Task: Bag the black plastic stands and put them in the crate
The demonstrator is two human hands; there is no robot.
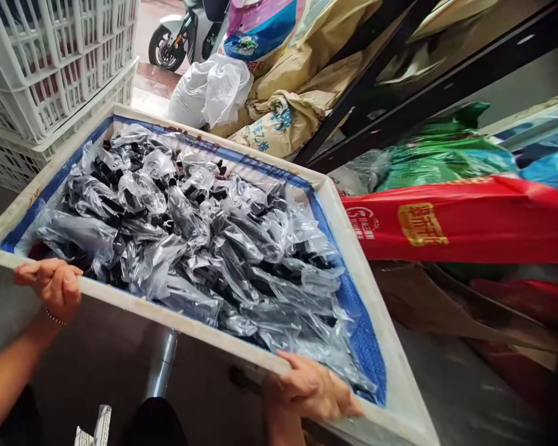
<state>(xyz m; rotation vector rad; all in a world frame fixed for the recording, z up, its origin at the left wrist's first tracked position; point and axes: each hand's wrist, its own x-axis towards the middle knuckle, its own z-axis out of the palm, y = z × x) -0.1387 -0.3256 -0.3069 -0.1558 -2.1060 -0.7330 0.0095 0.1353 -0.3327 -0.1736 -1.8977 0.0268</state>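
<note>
A large shallow tray (167, 308) with a pale rim and blue lining stretches across the view, tilted down to the right in the picture. My left hand (56, 285) grips its near rim at the left, and a beaded bracelet circles that wrist. Farther right, my right hand (309, 387) is closed around the same rim close to the near right corner. Many clear plastic bags (190, 210) with dark contents fill the tray; what exactly is inside them I cannot make out.
White slatted crates (74, 74) are stacked at the upper left. Beyond the tray lie a white sack (209, 90) and brown paper sacks (283, 124). A dark metal frame (367, 121) slants at the right, beside a red bag (465, 223). A scooter (181, 37) stands outside.
</note>
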